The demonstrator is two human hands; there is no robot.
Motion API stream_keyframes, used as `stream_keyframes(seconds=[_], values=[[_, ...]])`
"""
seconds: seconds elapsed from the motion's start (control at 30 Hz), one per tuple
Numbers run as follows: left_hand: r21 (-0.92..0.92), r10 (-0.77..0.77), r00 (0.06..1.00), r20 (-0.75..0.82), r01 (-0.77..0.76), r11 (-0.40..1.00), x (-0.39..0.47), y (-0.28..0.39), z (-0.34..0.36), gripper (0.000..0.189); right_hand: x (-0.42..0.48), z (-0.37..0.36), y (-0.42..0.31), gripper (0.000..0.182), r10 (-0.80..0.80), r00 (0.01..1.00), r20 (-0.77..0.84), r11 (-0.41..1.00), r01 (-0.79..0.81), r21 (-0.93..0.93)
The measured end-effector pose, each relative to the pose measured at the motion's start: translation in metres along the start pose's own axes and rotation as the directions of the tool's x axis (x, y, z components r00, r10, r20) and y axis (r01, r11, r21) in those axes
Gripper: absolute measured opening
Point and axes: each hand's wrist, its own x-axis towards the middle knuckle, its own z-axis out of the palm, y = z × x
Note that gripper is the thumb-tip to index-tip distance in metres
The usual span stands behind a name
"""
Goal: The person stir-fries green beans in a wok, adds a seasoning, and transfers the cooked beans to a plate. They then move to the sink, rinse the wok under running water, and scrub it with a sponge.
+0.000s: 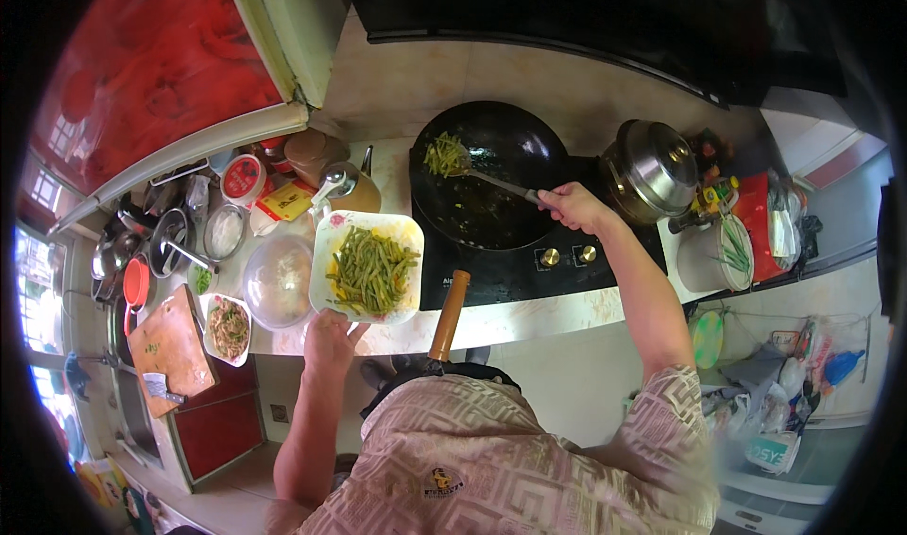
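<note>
My left hand (330, 342) grips the near edge of a white square floral dish (411, 307) that holds cooked green beans (372, 265). The dish is just left of the black wok (489, 212). In my right hand (572, 209) is the handle of a metal spatula (499, 183); its head lies at the wok's left side, by a small heap of green beans (444, 155). The wok stands on a black cooktop (496, 280), and its wooden handle (450, 315) points towards my body.
Right of the wok stands a lidded steel pot (655, 170). On the left are a clear dome lid (278, 280), a dish of shredded meat (228, 328), and a cutting board (170, 351) with a cleaver (159, 386). A range hood (567, 24) hangs above the wok.
</note>
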Motion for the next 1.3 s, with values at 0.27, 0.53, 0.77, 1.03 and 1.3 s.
stream_keyframes(seconds=[0.27, 0.53, 0.77, 1.03, 1.3], values=[[0.13, -0.026, 0.999, 0.029, 0.022, 0.991, 0.028, 0.016, 0.045, 0.03, -0.05, -0.044, -0.01, 0.033, 0.002, 0.994, -0.11, 1.0, -0.002, -0.004], [0.068, -0.109, 0.978, 0.181, 0.098, 0.993, 0.075, 0.006, 0.089, 0.028, -0.13, -0.064, -0.057, 0.029, -0.021, 0.987, -0.161, 0.992, 0.001, -0.123], [0.028, -0.142, 0.963, 0.228, 0.14, 0.99, 0.097, -0.021, 0.134, 0.03, -0.171, -0.025, -0.083, 0.031, -0.437, 0.888, -0.142, 0.715, 0.247, -0.654], [0.034, -0.125, 0.949, 0.291, 0.121, 0.992, 0.108, -0.027, 0.136, 0.034, -0.219, 0.017, -0.096, 0.021, -0.743, 0.632, -0.219, 0.335, 0.068, -0.94], [0.043, -0.134, 0.951, 0.279, 0.127, 0.991, 0.117, -0.027, 0.132, 0.033, -0.207, -0.005, -0.087, 0.023, -0.649, 0.723, -0.237, 0.508, 0.18, -0.842]])
